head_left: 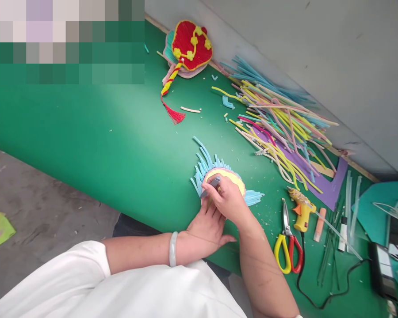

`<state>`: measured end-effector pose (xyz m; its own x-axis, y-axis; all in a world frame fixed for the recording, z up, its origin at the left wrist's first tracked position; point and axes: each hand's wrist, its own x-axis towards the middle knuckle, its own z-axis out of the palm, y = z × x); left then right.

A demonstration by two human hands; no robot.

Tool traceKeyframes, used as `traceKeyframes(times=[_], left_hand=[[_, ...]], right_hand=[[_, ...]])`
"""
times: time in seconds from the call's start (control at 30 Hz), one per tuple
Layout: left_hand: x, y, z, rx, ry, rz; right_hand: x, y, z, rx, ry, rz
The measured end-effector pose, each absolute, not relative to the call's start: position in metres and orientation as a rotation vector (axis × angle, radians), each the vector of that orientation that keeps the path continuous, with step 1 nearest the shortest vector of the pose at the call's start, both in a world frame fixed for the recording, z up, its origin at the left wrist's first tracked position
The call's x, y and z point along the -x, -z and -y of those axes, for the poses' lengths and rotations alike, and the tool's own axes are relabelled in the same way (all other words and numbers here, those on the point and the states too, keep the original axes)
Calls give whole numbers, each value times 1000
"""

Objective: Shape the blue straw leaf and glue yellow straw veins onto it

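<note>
A small fan-shaped piece (234, 177) with a yellow face, pink rim and light blue strips sticking out around it lies on the green table (102, 132). My right hand (227, 199) is closed round a grey pen-like tool (210, 185), whose tip rests on the left edge of the piece. My left hand (205, 229), a pale bangle on its wrist, lies flat on the table just below the piece, fingers stretched toward it and partly under my right hand.
A finished red and yellow fan (190, 44) with a red tassel lies at the back. A heap of coloured strips (278, 119) on purple sheet lies right. Scissors (287, 240), a yellow glue gun (301, 210) and glue sticks (348, 207) lie at right.
</note>
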<state>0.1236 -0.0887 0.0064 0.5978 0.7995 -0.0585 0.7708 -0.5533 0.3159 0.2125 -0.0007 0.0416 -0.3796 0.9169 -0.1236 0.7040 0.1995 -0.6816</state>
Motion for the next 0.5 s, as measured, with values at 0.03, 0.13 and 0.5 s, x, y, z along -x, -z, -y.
traceKeyframes(times=[0.03,0.13,0.5], left_hand=[[-124,-6,89,-2522,-135,-1275],[-123,-7,88,-2526,-152,-1271],[-122,-4,88,-2572,-230,-1279]], right_hand=[[-212,-41,0,1529,-966,2172],[-212,-41,-1,1540,-963,2166],[-210,-43,-9,1509,-895,2133]])
